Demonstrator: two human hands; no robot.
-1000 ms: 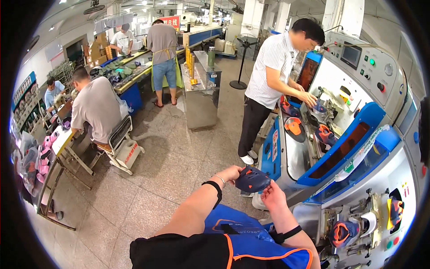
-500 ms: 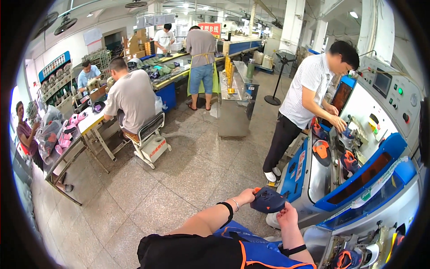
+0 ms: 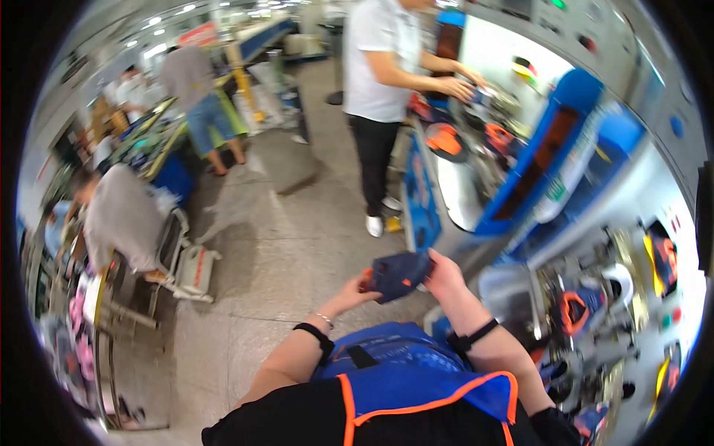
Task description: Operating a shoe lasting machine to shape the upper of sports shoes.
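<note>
A dark navy shoe upper (image 3: 399, 273) with orange patches is stretched between my two hands in front of my blue apron. My left hand (image 3: 355, 293) pinches its left end, where orange lining shows. At the opposite end, the fingers of my right hand (image 3: 445, 275) are closed on the edge. To my right, another navy and orange shoe upper (image 3: 582, 306) sits on the machine's metal fixtures.
A blue and white machine (image 3: 576, 134) stands at the right, with an orange and navy shoe upper (image 3: 445, 140) on its ledge. A co-worker (image 3: 383, 74) reaches into it. A seated person (image 3: 126, 215) and a chair (image 3: 186, 256) are at left.
My view has swung to the right and down, bringing more of the right-hand machine into sight. Both hands keep hold of the shoe upper, now closer to my body.
</note>
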